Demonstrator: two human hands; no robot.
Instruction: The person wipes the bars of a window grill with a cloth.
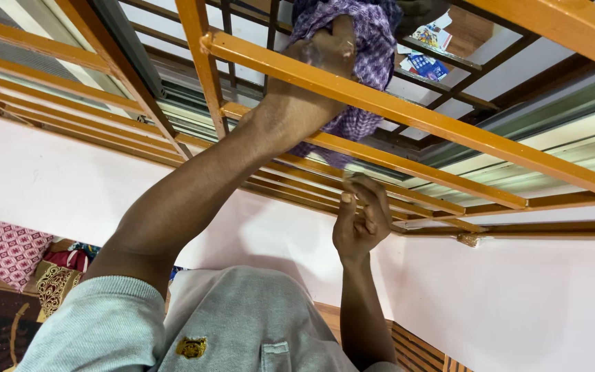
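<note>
My left hand [325,52] reaches up through the orange metal window grille [408,110] and grips a purple checked cloth [373,41], which hangs bunched behind a bar. The cloth's lower end [342,134] shows between two bars. My right hand [359,220] is raised just below that end, in front of the lower bars. Its fingers are curled shut and I see nothing in them. Both forearms are bare, and a grey sleeve covers my left upper arm.
A pale wall [518,296] runs under the grille. Patterned red and gold cushions [8,251] lie at the lower left. Colourful packets [427,62] sit on a ledge beyond the bars, behind window frames.
</note>
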